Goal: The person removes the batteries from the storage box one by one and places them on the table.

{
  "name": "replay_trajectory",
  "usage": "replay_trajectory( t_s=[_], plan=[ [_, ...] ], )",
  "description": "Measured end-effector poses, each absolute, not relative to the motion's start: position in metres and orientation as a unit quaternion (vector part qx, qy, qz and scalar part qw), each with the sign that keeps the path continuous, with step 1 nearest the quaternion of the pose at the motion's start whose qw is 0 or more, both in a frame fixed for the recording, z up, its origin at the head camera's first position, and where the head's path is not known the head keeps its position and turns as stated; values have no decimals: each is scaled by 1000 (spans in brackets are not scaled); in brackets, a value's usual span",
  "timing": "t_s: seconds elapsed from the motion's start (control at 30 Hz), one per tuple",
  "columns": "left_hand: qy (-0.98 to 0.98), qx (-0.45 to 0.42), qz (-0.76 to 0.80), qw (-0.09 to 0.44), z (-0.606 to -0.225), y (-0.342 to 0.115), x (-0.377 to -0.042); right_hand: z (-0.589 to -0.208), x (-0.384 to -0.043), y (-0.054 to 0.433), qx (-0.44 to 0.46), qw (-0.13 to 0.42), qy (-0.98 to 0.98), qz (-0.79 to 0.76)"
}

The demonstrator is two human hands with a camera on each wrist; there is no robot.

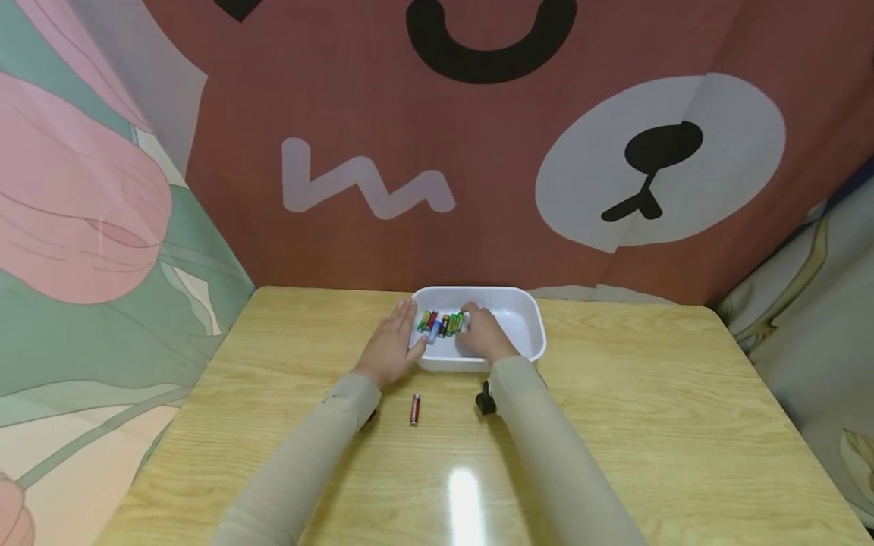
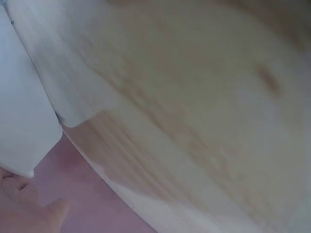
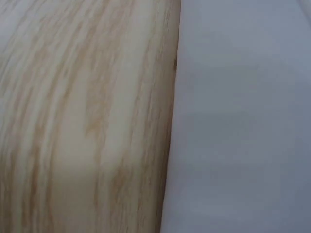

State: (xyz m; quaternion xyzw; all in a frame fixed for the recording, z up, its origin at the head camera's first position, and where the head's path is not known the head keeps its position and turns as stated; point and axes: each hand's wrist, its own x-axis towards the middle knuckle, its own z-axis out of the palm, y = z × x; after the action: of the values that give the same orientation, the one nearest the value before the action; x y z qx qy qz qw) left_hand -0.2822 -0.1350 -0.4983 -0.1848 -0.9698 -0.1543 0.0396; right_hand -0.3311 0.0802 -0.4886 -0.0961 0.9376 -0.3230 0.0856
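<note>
A white plastic tray (image 1: 529, 322) stands at the back of the table. In its left half several small batteries lie in a slanted row, among them a black one (image 1: 444, 326) and a green one (image 1: 453, 325); a blue battery (image 1: 434, 332) sits lower, out of line. My left hand (image 1: 391, 345) rests against the tray's left side with straight fingers, also seen as a hand (image 2: 29, 208) in the left wrist view. Inside the tray, my right hand (image 1: 483, 334) has bent fingers around the green battery (image 1: 460, 321) at the row's right end.
A red battery (image 1: 415, 410) lies on the wooden table (image 1: 649, 425) in front of the tray, between the forearms. A black wrist camera (image 1: 485, 400) shows under the right sleeve. A printed curtain (image 1: 492, 243) hangs right behind the tray. The right wrist view shows tabletop and the tray's wall (image 3: 233, 136).
</note>
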Motion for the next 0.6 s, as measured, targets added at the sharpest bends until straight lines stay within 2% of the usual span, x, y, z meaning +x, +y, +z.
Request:
replay_trajectory(
  t_s=[0.6],
  plan=[
    [-971, -177, -154, 34, -494, -135, -282, -488, -334, 80, -102, 94, 939, -313]
  ],
)
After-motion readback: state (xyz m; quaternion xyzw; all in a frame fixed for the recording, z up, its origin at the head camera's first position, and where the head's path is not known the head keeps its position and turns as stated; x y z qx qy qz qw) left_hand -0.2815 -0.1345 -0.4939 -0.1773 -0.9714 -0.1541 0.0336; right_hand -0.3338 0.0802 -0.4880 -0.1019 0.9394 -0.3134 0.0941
